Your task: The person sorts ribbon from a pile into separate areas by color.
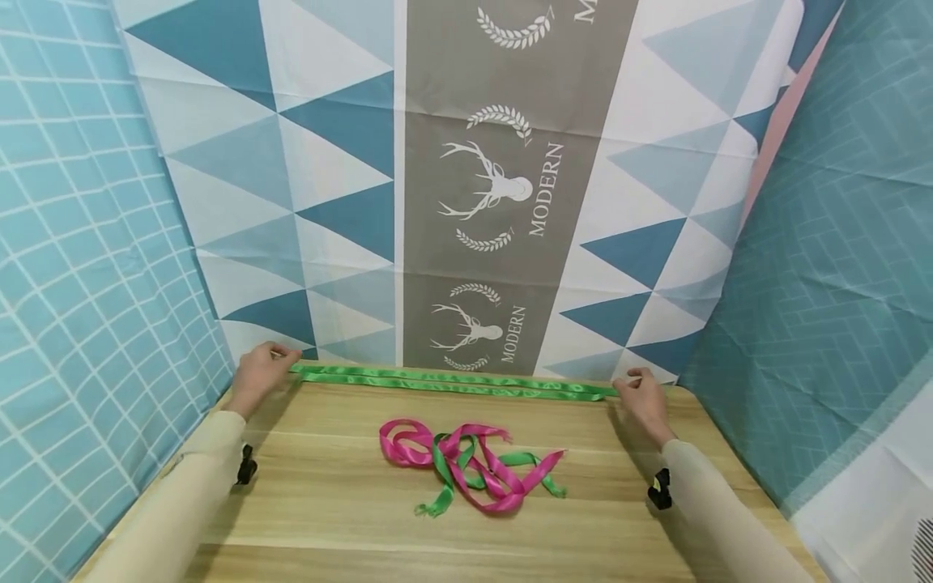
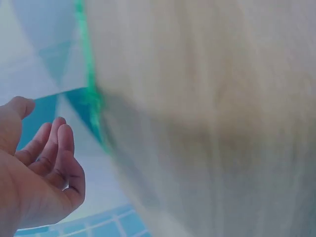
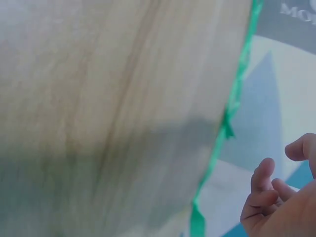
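Beige sleeves point(image 1: 171, 494) reach over the wood-grain tabletop point(image 1: 313, 526) to a straight green ribbon point(image 1: 357, 379)

Both sleeves enter from the near left and near right, with a small black device point(image 1: 659, 490) at each wrist. At the far edge of the tabletop, the straight green ribbon runs from left to right in two close, nearly parallel lines. Whether this is one ribbon doubled or two ribbons, I cannot tell.

The left hand point(image 1: 258, 376) is at the left end of it, and the right hand point(image 1: 645, 401) at the right end. According to the wrist views, each hand is loosely open: the fingers are half bent, the thumb stands apart from them, and nothing seems to be held. The green line passes beside the fingers.

Judging from this, the laying out of the straight green ribbon looks finished, or almost. In the right wrist view a small fold or loose tip sticks out from it, so perhaps a little smoothing is left.

Nearer, in the middle, a magenta ribbon point(image 1: 506, 504) and a tangled green ribbon point(image 1: 443, 470) lie in one loose heap, crossing each other, with frayed green ends. These are not yet separated or straightened, so I would judge that a good part of the work is left.
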`<state>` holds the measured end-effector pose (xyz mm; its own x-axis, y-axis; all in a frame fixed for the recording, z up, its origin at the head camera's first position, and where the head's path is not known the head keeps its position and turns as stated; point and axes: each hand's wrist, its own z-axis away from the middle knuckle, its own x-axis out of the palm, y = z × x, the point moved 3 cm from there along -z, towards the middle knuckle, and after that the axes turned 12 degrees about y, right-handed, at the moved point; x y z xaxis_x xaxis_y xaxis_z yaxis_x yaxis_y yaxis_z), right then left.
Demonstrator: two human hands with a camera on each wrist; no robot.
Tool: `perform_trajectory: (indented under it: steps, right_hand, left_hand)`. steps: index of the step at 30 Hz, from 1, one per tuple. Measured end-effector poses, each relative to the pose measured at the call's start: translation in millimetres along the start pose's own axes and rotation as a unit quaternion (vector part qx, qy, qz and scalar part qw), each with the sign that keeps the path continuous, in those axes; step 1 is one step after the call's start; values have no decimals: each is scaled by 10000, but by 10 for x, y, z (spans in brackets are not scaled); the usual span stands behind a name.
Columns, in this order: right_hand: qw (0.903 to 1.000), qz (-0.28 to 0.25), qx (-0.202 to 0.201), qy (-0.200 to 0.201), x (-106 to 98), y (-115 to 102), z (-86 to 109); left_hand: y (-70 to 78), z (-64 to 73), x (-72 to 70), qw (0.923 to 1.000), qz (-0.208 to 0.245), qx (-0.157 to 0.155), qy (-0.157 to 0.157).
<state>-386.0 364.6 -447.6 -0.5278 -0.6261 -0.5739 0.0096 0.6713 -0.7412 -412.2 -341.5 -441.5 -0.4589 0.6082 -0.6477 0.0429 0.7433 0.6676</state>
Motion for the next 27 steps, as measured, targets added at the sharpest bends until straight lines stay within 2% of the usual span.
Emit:
perform_trajectory:
  steps: [3, 6, 10, 14, 18, 22, 27]
  right_hand:
    - [9998, -52, -134, 111, -88, -84, 18]
    - [9993, -159, -229, 230, -150, -158, 43]
    - [9984, -442, -223, 277, -150, -240, 147]
    - [9957, -860, -152, 323, -86, -338, 287]
    - [9923, -1190, -189, 284, -12, -440, 392]
    - [9911, -1283, -318, -142, 73, -523, 483]
    - [9868, -1368, -560, -663, 149, -635, 536]
  left_hand:
    - [178, 72, -108, 9994, 154, 222, 215]
    - [390, 176, -131, 9979, 401, 439, 254]
    - [650, 373, -56, 9941, 802, 692, 229]
    - [867, 537, 90, 9900, 1094, 886, 65]
    - [1123, 676, 262, 9857, 1208, 1138, -297]
    - [1385, 851, 452, 9781, 1227, 1479, -801]
    - [1665, 1065, 741, 9659, 1001, 1823, -1542]
